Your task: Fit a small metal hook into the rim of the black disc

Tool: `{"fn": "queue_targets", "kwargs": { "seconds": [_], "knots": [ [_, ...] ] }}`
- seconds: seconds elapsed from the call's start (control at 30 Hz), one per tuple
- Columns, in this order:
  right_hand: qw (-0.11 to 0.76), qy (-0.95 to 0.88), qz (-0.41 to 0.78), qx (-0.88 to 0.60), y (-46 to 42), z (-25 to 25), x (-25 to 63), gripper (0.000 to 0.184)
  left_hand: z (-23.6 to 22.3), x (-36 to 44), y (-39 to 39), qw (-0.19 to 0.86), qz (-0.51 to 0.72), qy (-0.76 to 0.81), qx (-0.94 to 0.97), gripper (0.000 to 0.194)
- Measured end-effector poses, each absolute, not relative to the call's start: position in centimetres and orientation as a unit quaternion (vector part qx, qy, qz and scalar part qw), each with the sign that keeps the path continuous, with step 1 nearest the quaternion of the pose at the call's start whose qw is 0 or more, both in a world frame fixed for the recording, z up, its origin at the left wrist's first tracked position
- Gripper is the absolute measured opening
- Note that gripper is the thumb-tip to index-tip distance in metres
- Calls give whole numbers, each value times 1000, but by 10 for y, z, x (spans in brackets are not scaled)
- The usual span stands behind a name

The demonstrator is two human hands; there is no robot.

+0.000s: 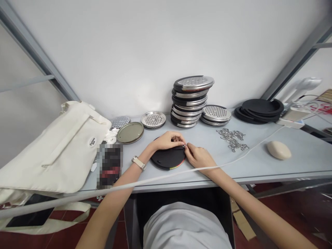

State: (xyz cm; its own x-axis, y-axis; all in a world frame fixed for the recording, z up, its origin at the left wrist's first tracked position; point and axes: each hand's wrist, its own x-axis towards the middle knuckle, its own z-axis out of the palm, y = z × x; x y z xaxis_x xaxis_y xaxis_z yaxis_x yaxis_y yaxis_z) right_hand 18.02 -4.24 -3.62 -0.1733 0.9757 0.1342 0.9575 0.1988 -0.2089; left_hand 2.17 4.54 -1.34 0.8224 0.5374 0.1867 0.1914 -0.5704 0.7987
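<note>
Your left hand (171,139) and right hand (199,156) seem to pinch a small silvery piece (184,145) at the rim of the black disc (169,159) beneath them; fitting looks unfinished, with loose metal clips (232,139) remaining right of your right hand

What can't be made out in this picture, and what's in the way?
All in the head view:
- Part of the black disc's far rim: hidden by the left hand.
- Shape of the small shiny bit at the right hand: too small, partly covered by fingers.
- Contents of the pixelated patch: blurred out.
- Lettering on the bag's label: too small.
- Left forearm: cut off by the bottom edge.
</note>
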Motion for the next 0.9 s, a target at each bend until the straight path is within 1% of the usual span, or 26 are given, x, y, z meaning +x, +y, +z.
{"fn": "queue_targets", "kwargs": {
  "seconds": [0.13, 0.23, 0.3, 0.37, 0.47, 0.5, 0.73, 0.9],
  "knots": [
    [121, -769, 38, -627, -43, -36, 181, 30, -16, 22, 47, 403, 228, 204, 863, 27],
    [117, -779, 28, -615, -42, -37, 183, 30, -15, 21, 47, 388, 237, 209, 865, 25],
    [113, -780, 22, -615, -42, -37, 183, 30, -14, 21, 45, 396, 234, 217, 861, 26],
    [106, -777, 19, -620, -42, -36, 183, 30, -12, 21, 43, 421, 224, 220, 851, 31],
    [103, -778, 23, -619, -42, -36, 182, 30, -10, 21, 41, 445, 202, 203, 848, 46],
    [105, -779, 24, -618, -42, -36, 182, 30, -10, 21, 41, 444, 196, 199, 852, 47],
    [98, -779, 20, -619, -42, -37, 182, 31, -12, 20, 43, 447, 203, 211, 845, 41],
    [100, -773, 24, -626, -42, -36, 182, 31, -13, 20, 45, 470, 198, 213, 833, 41]
  ]
}}
